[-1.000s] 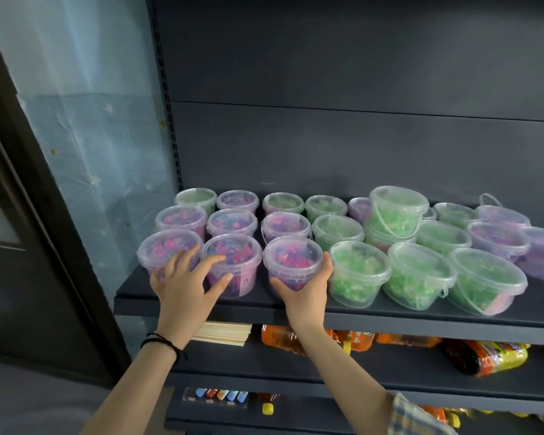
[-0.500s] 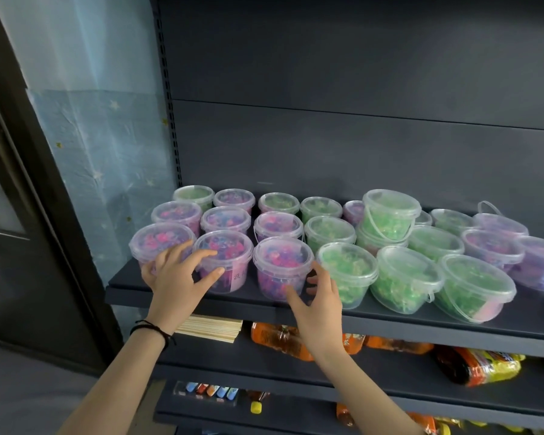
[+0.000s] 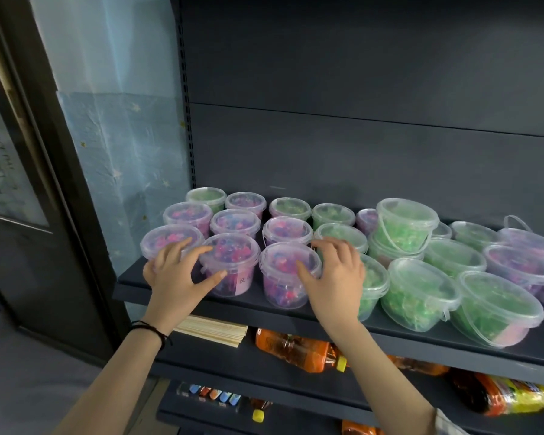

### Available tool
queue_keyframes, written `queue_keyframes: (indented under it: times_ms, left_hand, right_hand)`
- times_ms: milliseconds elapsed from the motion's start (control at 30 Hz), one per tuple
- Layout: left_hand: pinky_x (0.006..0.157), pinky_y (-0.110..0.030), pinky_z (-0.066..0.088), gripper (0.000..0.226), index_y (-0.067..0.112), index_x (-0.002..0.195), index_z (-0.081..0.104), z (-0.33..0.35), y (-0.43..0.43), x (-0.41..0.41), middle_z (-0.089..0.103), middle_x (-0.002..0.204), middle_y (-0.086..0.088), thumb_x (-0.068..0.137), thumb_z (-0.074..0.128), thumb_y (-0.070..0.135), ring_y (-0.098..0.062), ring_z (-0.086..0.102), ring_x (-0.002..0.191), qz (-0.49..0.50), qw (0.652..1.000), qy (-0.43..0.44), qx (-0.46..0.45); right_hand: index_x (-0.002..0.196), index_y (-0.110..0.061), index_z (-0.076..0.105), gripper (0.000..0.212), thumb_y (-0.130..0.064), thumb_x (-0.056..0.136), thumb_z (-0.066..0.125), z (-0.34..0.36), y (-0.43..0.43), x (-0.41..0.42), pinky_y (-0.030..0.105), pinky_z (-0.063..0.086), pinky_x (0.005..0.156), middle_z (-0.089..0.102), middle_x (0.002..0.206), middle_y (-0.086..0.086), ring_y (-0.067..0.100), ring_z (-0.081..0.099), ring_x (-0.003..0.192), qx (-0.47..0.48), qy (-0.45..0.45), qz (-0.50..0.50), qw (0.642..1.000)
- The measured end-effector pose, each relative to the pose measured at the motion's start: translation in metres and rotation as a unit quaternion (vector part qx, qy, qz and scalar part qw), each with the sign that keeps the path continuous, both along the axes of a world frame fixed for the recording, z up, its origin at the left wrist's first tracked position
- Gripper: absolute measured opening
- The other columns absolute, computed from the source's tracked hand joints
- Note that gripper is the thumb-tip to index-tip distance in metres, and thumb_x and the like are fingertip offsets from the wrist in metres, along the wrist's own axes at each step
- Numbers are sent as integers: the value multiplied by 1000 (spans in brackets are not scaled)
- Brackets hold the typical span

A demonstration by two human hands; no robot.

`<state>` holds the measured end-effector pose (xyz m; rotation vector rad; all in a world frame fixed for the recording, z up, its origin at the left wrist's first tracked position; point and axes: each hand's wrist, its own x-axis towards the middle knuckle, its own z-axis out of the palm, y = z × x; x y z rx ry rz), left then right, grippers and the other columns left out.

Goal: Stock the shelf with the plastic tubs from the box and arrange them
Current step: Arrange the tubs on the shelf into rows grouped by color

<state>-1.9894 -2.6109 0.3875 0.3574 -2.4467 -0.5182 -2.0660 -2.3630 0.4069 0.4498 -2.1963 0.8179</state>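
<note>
Lifted since half a second ago: right hand (image 3: 336,279), then low at the shelf lip, now up beside the third near-row clear plastic tub of pink and blue pieces (image 3: 285,277). Fingers spread and gently curved, thumb against that tub's rim; contact of the other fingertips impossible to tell.

Left hand (image 3: 176,277) much where it was, fingers spread. Tips over the lid of the near-left clear plastic tub of pink pieces (image 3: 167,241), thumb against the wall of the middle clear pink-filled tub (image 3: 233,262). Thin black cord bracelet (image 3: 153,329) at the left wrist.

Pale pink label (image 3: 244,282) on the middle tub, its writing too small to read. No brand legible anywhere.

All tubs standing on the dark grey metal shelf (image 3: 252,306), roughly three rows deep. Pink-filled ones mostly to the left, clear green-filled tubs (image 3: 418,291) to the right. One green-filled tub with a handle (image 3: 405,224) stacked on another.

Below, lying orange plastic bottles (image 3: 296,348) and a bundle of pale wooden sticks (image 3: 211,329).
</note>
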Motion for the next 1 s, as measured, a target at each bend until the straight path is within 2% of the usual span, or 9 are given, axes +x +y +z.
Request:
queue_keyframes:
  times_ms: [100, 200, 300, 433, 533, 633, 733, 867, 1000]
  left_hand:
    - [111, -49, 14, 66, 34, 122, 57, 1, 17, -4, 43, 143, 1, 72, 47, 75, -26, 25, 139, -35, 998, 44, -42]
    - [113, -43, 26, 62, 26, 127, 55, 5, 50, -16, 47, 139, 1, 79, 53, 66, -22, 34, 135, -145, 985, 82, -54]
    - [109, -40, 33, 67, 25, 133, 53, 8, 79, -31, 50, 138, 2, 81, 49, 68, -21, 41, 132, -183, 979, 53, -79]
    - [95, -44, 40, 64, 28, 119, 64, 6, 92, -45, 61, 127, 3, 80, 40, 72, -22, 54, 118, -166, 979, 6, -121]
    - [93, -45, 40, 65, 29, 116, 66, 4, 92, -47, 62, 125, 4, 79, 37, 73, -22, 56, 116, -156, 979, 0, -129]
    - [92, -45, 40, 66, 29, 113, 68, 5, 94, -47, 65, 120, 6, 77, 38, 75, -22, 57, 113, -146, 981, 6, -126]
    - [92, -45, 40, 65, 28, 108, 68, 8, 100, -50, 66, 113, 7, 75, 41, 77, -22, 58, 109, -130, 984, 3, -125]
    - [91, -42, 39, 65, 22, 104, 68, 7, 111, -50, 68, 109, 4, 78, 39, 74, -22, 59, 105, -115, 984, 10, -138]
    - [88, -41, 41, 67, 20, 103, 69, 6, 115, -52, 70, 107, 1, 77, 39, 73, -23, 61, 103, -103, 986, 19, -128]
  right_hand:
    - [108, -13, 66, 45, -44, 77, 72, -19, 24, 1, 53, 35, 98, 60, 124, 9, 36, 46, 124, -2, -1, -123, 992]
    - [119, -10, 62, 61, -49, 74, 78, -35, 38, 6, 57, 34, 100, 53, 134, 16, 39, 37, 130, -43, -45, -162, 985]
    - [117, -5, 63, 65, -49, 72, 79, -42, 41, 9, 58, 37, 101, 52, 134, 18, 39, 34, 133, -54, -53, -152, 985]
    - [107, -7, 69, 66, -63, 73, 62, -38, 48, 13, 51, 39, 100, 54, 127, 15, 35, 38, 126, -75, -40, -152, 985]
    - [106, -12, 69, 63, -63, 70, 61, -40, 53, 26, 49, 37, 96, 49, 127, 15, 40, 40, 118, -86, -29, -148, 985]
    - [120, -19, 60, 68, -59, 66, 72, -43, 54, 37, 38, 28, 99, 34, 138, 12, 32, 31, 125, -160, -89, -104, 978]
    - [137, -25, 40, 90, -42, 62, 87, -46, 47, 39, 33, 30, 103, 23, 142, 6, 18, 25, 129, -252, -165, -60, 952]
    - [133, -30, 36, 87, -37, 64, 88, -41, 44, 39, 30, 37, 101, 41, 135, -2, 4, 35, 118, -297, -187, -24, 936]
    - [117, -43, 39, 74, -48, 60, 86, -35, 58, 48, 34, 47, 94, 52, 123, -13, 8, 49, 116, -316, -213, 3, 924]
